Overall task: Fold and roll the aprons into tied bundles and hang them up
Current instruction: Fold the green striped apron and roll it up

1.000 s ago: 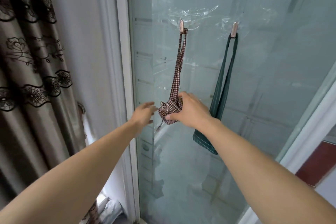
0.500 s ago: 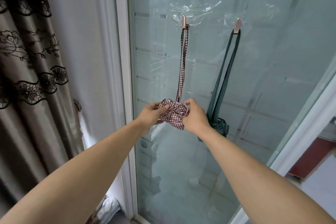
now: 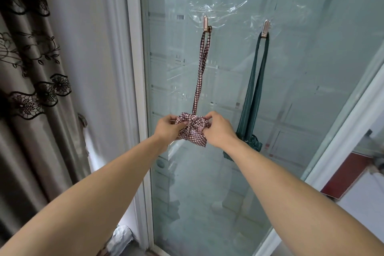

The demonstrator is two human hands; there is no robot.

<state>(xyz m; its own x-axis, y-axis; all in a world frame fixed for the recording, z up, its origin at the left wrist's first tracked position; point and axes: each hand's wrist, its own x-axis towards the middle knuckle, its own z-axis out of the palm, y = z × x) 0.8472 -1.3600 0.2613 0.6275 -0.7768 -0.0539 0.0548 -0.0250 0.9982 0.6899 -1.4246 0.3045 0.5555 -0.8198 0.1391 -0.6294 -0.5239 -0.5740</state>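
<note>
Item: checked apron bundle (image 3: 192, 131), red-and-white gingham cloth, soft, rolled into a short lumpy bolster and bound with its own ties. Location: hanging against the glass door (image 3: 291, 110), straight below the left hook (image 3: 205, 25), suspended by a doubled checked strap (image 3: 200, 72) looped over that hook.

Key relation: the strap runs vertical from the left hook down to the bundle; the bundle's long axis lies crosswise to it, roughly level, with its right end dipping lower. The hands meet it from either end, so the bundle sits directly between them, both equally near.

Left hand (image 3: 166, 129): fingers curled, pinching the left end of the bundle. Right hand (image 3: 218, 131): fingers curled, gripping the right end at the knot. Judgement: a last tidy or tightening of the tie; any pull along the crosswise axis should leave the strap seated on the left hook, while a downward tug could strain the hook's mounting.

Item: green apron bundle (image 3: 252, 141), dark, ribbed-looking weave, partly hidden behind the right forearm; hangs to the right of the left hook from a second hook (image 3: 265, 29) by a long green strap (image 3: 255, 81).

Fittings: both hooks small, metallic, rose-toned, set under crinkled clear film (image 3: 218, 9).

Surroundings: white door frame (image 3: 135, 89) and grey curtain with black lace motifs (image 3: 31, 89), left of the left hook.
</note>
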